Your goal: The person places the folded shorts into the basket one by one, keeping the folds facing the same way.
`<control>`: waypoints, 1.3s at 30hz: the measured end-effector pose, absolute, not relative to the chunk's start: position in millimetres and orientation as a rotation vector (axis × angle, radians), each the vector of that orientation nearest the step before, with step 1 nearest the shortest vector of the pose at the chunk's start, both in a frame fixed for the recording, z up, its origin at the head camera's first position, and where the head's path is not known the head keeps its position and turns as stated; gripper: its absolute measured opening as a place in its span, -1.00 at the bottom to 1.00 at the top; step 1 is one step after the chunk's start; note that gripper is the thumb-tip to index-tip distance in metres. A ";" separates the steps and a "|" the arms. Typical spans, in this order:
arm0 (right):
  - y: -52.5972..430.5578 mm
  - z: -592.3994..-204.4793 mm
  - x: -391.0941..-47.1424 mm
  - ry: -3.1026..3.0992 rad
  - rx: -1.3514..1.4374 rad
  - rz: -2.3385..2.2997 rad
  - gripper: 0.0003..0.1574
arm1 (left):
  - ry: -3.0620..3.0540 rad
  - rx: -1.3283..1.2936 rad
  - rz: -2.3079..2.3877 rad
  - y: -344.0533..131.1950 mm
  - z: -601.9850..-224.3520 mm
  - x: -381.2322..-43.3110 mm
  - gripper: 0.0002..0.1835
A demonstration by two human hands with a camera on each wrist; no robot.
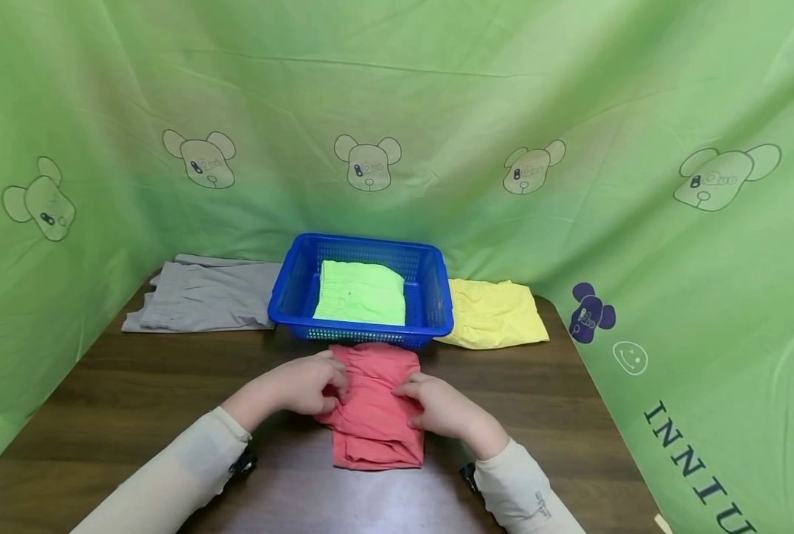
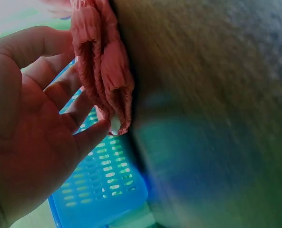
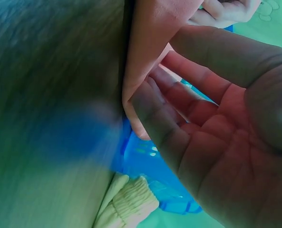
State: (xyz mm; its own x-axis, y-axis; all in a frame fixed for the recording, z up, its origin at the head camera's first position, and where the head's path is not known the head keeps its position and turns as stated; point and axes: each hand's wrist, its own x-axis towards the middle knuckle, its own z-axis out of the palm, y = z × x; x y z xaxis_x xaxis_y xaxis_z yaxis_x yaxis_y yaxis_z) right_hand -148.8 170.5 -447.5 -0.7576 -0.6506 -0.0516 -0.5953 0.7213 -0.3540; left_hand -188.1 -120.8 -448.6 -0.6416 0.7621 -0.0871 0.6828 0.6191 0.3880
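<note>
A coral-red folded garment [image 1: 373, 411], likely shorts, lies on the table in front of the blue basket. Along its left side, my left hand [image 1: 306, 384] rests its fingertips on the cloth, fingers loosely bent. From the right, my right hand [image 1: 445, 409] touches the opposite edge with thumb and fingers spread apart. In the left wrist view, gathered layers of the coral garment [image 2: 113, 66] show at the fingertips. The right wrist view has the smooth folded side of the coral garment [image 3: 148, 42] against the fingers.
Behind the garment stands a blue plastic basket [image 1: 445, 297] with a folded lime-green garment [image 1: 362, 293] inside. A grey garment [image 1: 210, 295] lies left of it, a yellow garment [image 1: 497, 313] right. A green printed curtain [image 1: 397, 96] encloses the wooden table [image 1: 524, 400].
</note>
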 end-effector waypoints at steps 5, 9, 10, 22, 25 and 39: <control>165.8 -448.7 -149.3 2.763 -1.008 -0.450 -0.41 | 2.610 1.134 0.527 -124.9 -450.8 -189.5 -0.81; 163.5 -449.2 -148.7 2.771 -0.994 -0.431 -0.42 | 2.676 1.103 0.514 -120.3 -452.3 -184.0 -0.85; 163.1 -449.1 -148.3 2.775 -0.995 -0.426 -0.42 | 2.697 1.090 0.504 -118.3 -452.1 -181.6 -0.86; 165.0 -445.9 -148.6 2.740 -0.997 -0.471 -0.44 | 2.769 0.942 0.479 -109.5 -448.5 -163.1 -0.89; 167.3 -445.0 -150.9 2.705 -1.007 -0.510 -0.44 | 2.770 0.912 0.465 -107.7 -447.2 -160.3 -0.90; 173.4 -440.8 -152.5 2.680 -1.047 -0.508 -0.47 | 2.843 1.003 0.418 -105.2 -449.1 -157.0 -0.84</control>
State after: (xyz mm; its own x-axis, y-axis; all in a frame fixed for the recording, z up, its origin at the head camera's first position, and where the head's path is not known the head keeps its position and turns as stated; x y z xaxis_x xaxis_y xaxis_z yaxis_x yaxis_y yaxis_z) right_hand -152.5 173.4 -440.8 -0.7225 -0.6871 -0.0769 -0.6114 0.6869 -0.3930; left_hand -157.0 -105.2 -449.1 -0.7786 0.6276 -0.0008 0.6008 0.7458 0.2878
